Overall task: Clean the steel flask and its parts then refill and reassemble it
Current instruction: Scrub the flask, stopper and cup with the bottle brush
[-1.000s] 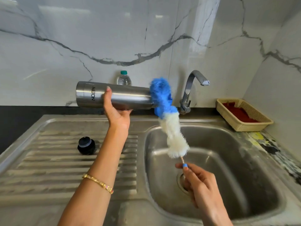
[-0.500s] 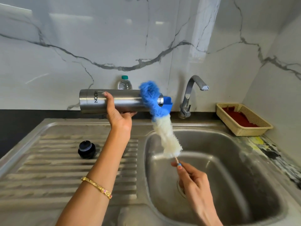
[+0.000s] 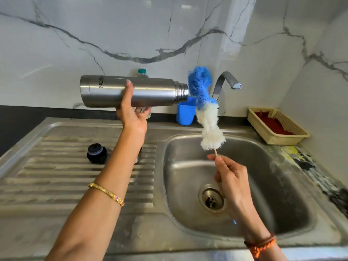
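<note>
Bright, even daylight fills the scene, glare streaking the glossy marble wall [image 3: 131,34] and sheen on the steel sink [image 3: 244,185]. Shadows are soft. Wide-angle bending curves the edges; the right hand [image 3: 231,181] looks slightly motion-blurred.

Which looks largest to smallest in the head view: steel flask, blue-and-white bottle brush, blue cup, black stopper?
1. Cylindrical steel flask
2. Fluffy blue-and-white bottle brush
3. Blue plastic cup, round black stopper: alike; the brush overlaps the cup.
</note>
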